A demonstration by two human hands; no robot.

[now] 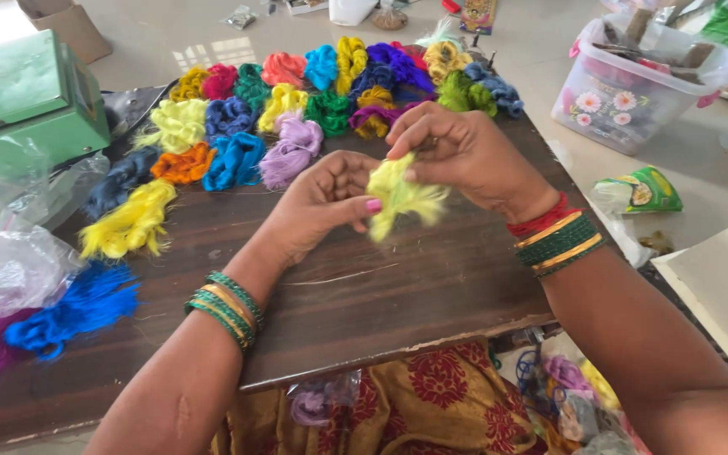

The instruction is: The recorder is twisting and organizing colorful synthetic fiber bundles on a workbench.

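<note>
Both hands are raised a little above the middle of the tabletop, meeting on one small tuft of yellow-green thread. My left hand has its grip pinched together on the tuft's near edge, thumb and fingertips closed on the fibre, seemingly to keep it from turning. My right hand comes over from above, fingers curled shut on the upper part of the same tuft, so the loose ends fan out between the two grips where I can see them. Holding it clear of the wood keeps the strands from catching on the grain. Green and gold bangles sit on both wrists, with red thread on the right. Past my hands, the finished-looking skeins lie in loose rows by colour: a purple bundle just beyond the left hand, a blue one and an orange one beside it, a long yellow hank nearer the left edge, more colours toward the far side. A blue tassel-like bunch rests on clear plastic bags at far left, beside a green metal box. The tabletop is dark wood-grain board, its near edge chipped, over my patterned red-and-mustard lap. The floor is pale and glossy; a clear plastic tub with flower prints stands on it to the right.
</note>
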